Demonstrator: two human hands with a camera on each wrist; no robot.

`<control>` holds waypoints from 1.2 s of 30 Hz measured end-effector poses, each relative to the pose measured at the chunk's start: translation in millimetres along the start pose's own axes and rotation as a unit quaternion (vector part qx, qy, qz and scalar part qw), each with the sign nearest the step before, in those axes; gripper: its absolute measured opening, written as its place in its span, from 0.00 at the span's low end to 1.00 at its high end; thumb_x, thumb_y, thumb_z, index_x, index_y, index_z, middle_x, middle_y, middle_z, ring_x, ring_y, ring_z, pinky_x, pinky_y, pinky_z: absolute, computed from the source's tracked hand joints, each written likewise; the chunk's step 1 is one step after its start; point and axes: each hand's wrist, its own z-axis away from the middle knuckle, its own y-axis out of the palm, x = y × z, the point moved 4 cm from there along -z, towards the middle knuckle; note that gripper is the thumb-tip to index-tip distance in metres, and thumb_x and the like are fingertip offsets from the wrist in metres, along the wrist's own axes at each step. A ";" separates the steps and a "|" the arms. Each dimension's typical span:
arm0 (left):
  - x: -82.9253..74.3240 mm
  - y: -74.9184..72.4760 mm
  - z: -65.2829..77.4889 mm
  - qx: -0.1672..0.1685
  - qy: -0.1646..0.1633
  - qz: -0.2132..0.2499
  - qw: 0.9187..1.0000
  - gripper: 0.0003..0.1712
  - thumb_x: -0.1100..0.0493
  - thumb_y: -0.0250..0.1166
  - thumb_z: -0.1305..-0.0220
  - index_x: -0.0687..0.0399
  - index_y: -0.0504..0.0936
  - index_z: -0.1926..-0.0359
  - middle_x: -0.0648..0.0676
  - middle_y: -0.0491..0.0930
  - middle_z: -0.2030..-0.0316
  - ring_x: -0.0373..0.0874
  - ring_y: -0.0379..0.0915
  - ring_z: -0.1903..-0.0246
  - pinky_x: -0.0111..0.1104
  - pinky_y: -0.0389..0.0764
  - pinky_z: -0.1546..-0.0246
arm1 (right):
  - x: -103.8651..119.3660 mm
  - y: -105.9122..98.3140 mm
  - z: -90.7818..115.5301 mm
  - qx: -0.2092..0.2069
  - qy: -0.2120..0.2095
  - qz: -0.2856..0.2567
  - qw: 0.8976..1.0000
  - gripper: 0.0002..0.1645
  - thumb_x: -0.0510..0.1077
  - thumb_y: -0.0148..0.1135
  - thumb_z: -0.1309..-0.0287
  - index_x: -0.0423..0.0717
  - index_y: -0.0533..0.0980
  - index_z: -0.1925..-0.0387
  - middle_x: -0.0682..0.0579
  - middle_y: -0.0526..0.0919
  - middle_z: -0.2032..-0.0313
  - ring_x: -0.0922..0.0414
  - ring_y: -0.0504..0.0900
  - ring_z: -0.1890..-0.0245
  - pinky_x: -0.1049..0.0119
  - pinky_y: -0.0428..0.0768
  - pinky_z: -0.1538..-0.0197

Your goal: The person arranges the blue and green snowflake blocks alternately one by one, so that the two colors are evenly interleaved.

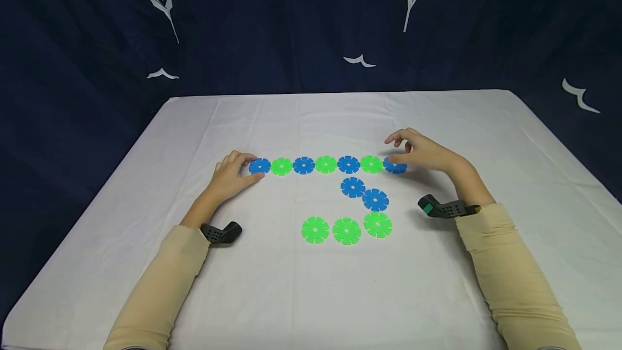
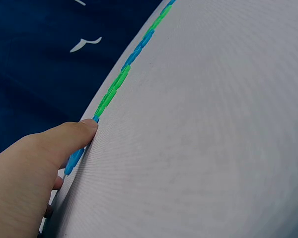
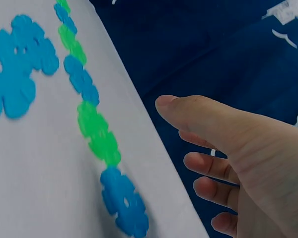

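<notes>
A row of flower-shaped notched plastic discs, blue and green by turns, crosses the table edge to edge. I cannot tell whether they interlock. At its left end my left hand [image 1: 232, 177] holds the blue disc [image 1: 259, 166] between thumb and index finger; the left wrist view shows the thumb [image 2: 77, 135] at this disc's edge. My right hand [image 1: 424, 151] hovers by the blue disc [image 1: 396, 166] at the right end, fingers loosely bent and holding nothing. In the right wrist view that blue disc [image 3: 124, 202] lies apart from the thumb [image 3: 198, 114].
Below the row lie two loose blue discs [image 1: 352, 187], close together. Nearer to me are three green discs [image 1: 347, 231]. A white cloth [image 1: 272, 296] covers the table, and a dark blue curtain [image 1: 272, 26] hangs behind it.
</notes>
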 end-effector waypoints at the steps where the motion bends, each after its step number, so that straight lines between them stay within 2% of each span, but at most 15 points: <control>1: 0.1 0.1 0.0 0.000 0.000 0.000 1.000 0.33 0.41 0.61 0.45 0.56 0.70 0.43 0.57 0.68 0.52 0.50 0.61 0.51 0.43 0.56 0.52 | 5.2 -0.2 0.4 -0.001 -0.004 0.000 1.000 0.30 0.50 0.61 0.47 0.43 0.66 0.44 0.42 0.65 0.51 0.50 0.64 0.57 0.62 0.67 0.62; 5: 0.6 0.2 -0.1 0.000 0.000 -0.003 1.000 0.34 0.41 0.60 0.45 0.56 0.70 0.43 0.57 0.68 0.53 0.50 0.61 0.51 0.43 0.56 0.53 | 28.7 3.9 1.9 0.008 -0.027 0.004 1.000 0.30 0.49 0.61 0.47 0.43 0.66 0.44 0.42 0.66 0.51 0.50 0.65 0.56 0.62 0.68 0.62; 9: 1.4 -0.3 -0.2 -0.001 0.001 -0.005 1.000 0.34 0.41 0.60 0.45 0.56 0.70 0.43 0.57 0.68 0.52 0.51 0.61 0.51 0.43 0.56 0.53 | 53.6 16.9 2.8 0.039 -0.059 0.014 0.997 0.30 0.50 0.62 0.48 0.45 0.66 0.44 0.43 0.67 0.50 0.50 0.66 0.55 0.61 0.69 0.60; 14: 1.2 -0.2 -0.3 -0.003 0.008 -0.006 1.000 0.34 0.41 0.60 0.45 0.57 0.70 0.43 0.58 0.68 0.53 0.51 0.61 0.51 0.44 0.56 0.53 | 84.7 35.5 9.6 0.077 -0.093 0.042 0.992 0.30 0.54 0.63 0.50 0.52 0.67 0.45 0.48 0.70 0.50 0.51 0.69 0.54 0.62 0.69 0.58; 20: 1.8 0.4 -0.7 -0.005 0.009 -0.004 1.000 0.34 0.41 0.60 0.45 0.56 0.70 0.43 0.57 0.68 0.53 0.51 0.62 0.52 0.44 0.56 0.52 | 114.3 55.4 22.3 0.108 -0.143 0.067 0.981 0.28 0.53 0.64 0.50 0.54 0.69 0.46 0.52 0.72 0.51 0.53 0.71 0.56 0.61 0.68 0.56; 31: 0.9 0.4 -0.3 -0.005 0.011 -0.003 1.000 0.33 0.41 0.60 0.45 0.56 0.70 0.44 0.57 0.68 0.54 0.51 0.62 0.53 0.44 0.56 0.53 | 129.8 97.9 31.6 0.182 -0.189 0.092 0.961 0.31 0.55 0.65 0.53 0.59 0.68 0.45 0.61 0.71 0.53 0.59 0.69 0.58 0.61 0.63 0.51; 36: 1.0 0.0 0.6 -0.005 0.009 -0.004 1.000 0.33 0.41 0.60 0.45 0.57 0.70 0.44 0.57 0.68 0.55 0.51 0.62 0.53 0.44 0.56 0.53 | 126.7 113.7 31.1 0.191 -0.199 0.119 0.954 0.35 0.58 0.65 0.55 0.59 0.67 0.43 0.61 0.69 0.50 0.60 0.68 0.51 0.58 0.63 0.45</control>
